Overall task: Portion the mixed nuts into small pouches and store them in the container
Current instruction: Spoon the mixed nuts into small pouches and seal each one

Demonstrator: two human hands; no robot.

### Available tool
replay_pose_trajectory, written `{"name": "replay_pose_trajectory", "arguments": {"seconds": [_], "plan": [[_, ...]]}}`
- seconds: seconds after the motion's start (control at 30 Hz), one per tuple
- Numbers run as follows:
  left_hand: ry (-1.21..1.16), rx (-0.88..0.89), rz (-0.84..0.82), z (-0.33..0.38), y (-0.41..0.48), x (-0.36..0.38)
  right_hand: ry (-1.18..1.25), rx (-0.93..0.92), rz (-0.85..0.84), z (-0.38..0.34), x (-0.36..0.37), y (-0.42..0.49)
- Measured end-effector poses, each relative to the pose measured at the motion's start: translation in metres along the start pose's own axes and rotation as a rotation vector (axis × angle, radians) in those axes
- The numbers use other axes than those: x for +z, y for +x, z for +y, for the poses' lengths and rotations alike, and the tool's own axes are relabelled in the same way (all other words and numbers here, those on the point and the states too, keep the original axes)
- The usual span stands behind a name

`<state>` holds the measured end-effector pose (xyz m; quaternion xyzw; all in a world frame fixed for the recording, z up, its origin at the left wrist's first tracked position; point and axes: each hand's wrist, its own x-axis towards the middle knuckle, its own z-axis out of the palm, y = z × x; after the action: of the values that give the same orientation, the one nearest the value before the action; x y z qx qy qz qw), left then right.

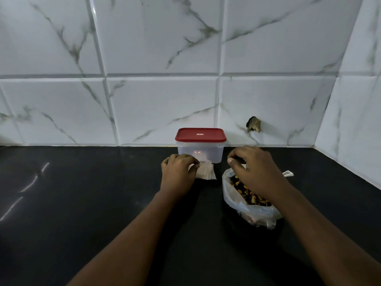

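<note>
- Mixed nuts [248,194] lie in an open plastic bag [254,213] on the black counter [82,203], right of centre in the frame, with the bag's mouth facing up.
- The right hand [254,169] is directly over that mouth. Its fingers are curled and bunched toward the thumb at the bag's far rim. I cannot tell whether they pinch the rim, hold some nuts, or hold nothing.
- The left hand [178,170] sits left of centre. Its fingers curl down onto a small stack of pale pouches [207,174], with the fingertips pinching the stack's upper-left edge.
- The pouches lie flat just beside the bag, on its left, with a narrow strip of bare counter between them.
- The container [200,154] stands just behind the pouches, against the tiled wall. Its red lid [200,134] is still on and nothing shows inside it.
- The relation that matters: the nuts are under the right hand and the pouches under the left, so each hand is already nearest its own item. A pinch of nuts would only have to travel a short way leftward in the frame.
- My judgement is that portioning has hardly begun. One pouch must be lifted off the stack and opened first, and the thin sheets may cling together.
</note>
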<state>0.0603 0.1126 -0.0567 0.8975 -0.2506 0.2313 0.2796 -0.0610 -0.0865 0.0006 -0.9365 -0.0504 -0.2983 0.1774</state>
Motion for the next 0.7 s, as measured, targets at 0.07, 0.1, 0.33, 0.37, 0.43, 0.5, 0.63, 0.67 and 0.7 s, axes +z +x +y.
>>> {"name": "replay_pose_trajectory", "arguments": {"seconds": [0.07, 0.1, 0.33, 0.37, 0.43, 0.5, 0.63, 0.67, 0.7], "plan": [[0.002, 0.000, 0.003, 0.001, 0.000, 0.000, -0.036, 0.029, -0.011, 0.001, 0.001, 0.000], [0.010, 0.004, -0.012, 0.001, 0.000, 0.000, -0.051, 0.042, -0.015, 0.001, 0.001, -0.001], [-0.159, 0.024, 0.210, 0.010, -0.001, -0.009, -0.055, 0.053, 0.008, 0.000, 0.003, -0.001], [-0.239, 0.028, 0.241, 0.014, 0.000, -0.014, -0.021, 0.049, 0.021, -0.001, 0.002, -0.001], [-0.519, 0.015, 0.247, 0.026, 0.001, -0.027, 0.195, 0.076, 0.051, -0.003, 0.002, -0.002], [-0.835, -0.035, 0.152, 0.041, -0.001, -0.040, 0.514, 0.178, 0.059, -0.007, 0.000, -0.001], [-1.021, -0.028, -0.024, 0.049, -0.007, -0.045, 0.970, 0.374, -0.049, -0.011, -0.004, 0.000], [-1.037, -0.028, -0.040, 0.048, -0.008, -0.045, 1.018, 0.388, -0.071, -0.011, -0.003, 0.000], [-1.040, -0.030, -0.046, 0.048, -0.008, -0.044, 1.054, 0.400, -0.088, -0.012, -0.003, 0.000]]}}
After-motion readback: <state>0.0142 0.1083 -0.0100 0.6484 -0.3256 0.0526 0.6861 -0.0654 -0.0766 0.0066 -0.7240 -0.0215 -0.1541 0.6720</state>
